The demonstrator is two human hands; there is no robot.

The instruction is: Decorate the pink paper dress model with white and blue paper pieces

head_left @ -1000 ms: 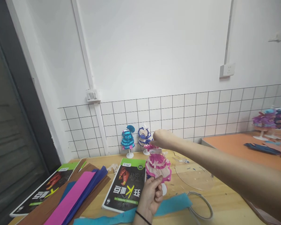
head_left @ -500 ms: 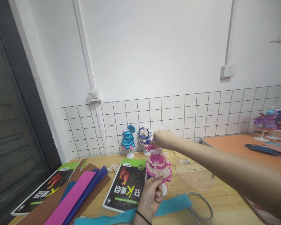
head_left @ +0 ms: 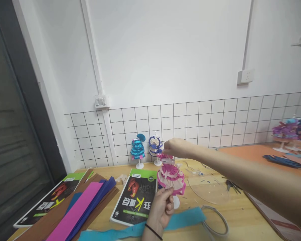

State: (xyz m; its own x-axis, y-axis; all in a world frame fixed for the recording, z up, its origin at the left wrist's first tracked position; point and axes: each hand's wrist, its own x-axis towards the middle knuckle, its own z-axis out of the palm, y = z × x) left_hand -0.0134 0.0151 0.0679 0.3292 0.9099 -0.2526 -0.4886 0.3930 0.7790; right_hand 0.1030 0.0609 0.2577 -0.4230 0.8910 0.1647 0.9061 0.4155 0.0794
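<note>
A small pink and cream ruffled paper dress (head_left: 172, 179) stands on a white round base, in front of the book's right edge. My left hand (head_left: 163, 206), a black band on its wrist, pinches the lower hem of the skirt between thumb and fingers. Above the dress, my right hand (head_left: 177, 147) is closed at its top, by the pink ruffle at the neck; its fingertips are partly hidden. A turquoise dress (head_left: 137, 149) and a blue and cream dress (head_left: 155, 144) stand behind on white stands.
Black and green book (head_left: 135, 197), pink strip (head_left: 76, 211) on blue and brown paper, turquoise strip (head_left: 185, 219), tape ring (head_left: 222, 219) and clear disc with scraps (head_left: 208, 189) lie on the wooden table. An orange table (head_left: 248, 154) holds more dresses.
The view has shifted slightly. Both hands keep nearly the same places at the pink dress, and dark scissors now show beside the right forearm.
</note>
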